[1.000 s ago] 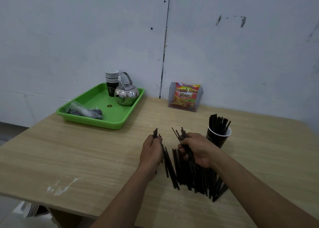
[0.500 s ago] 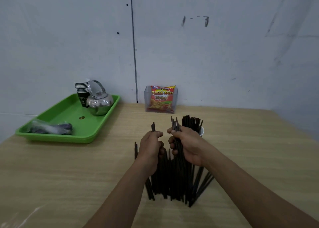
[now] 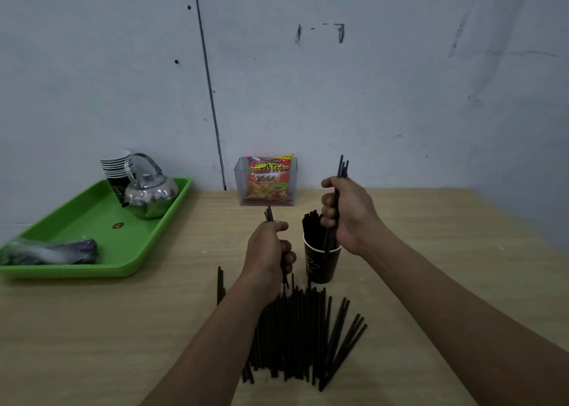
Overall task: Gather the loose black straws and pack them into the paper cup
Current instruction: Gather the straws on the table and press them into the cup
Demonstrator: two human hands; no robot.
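My two hands hold black straws over the desk [image 3: 92, 328].

My right hand [image 3: 348, 215] is up above the paper cup [image 3: 320, 264], and its fingers [image 3: 328, 211] are wrapped tight around a few straws [image 3: 342, 168] that point down into the cup. More straws already stand in the cup. My left hand [image 3: 271, 251] is just left of the cup, closed around a small bunch [image 3: 268, 214] that pokes out on top. The loose straws [image 3: 301, 338] lie in a pile on the desk, near me, under my left arm.
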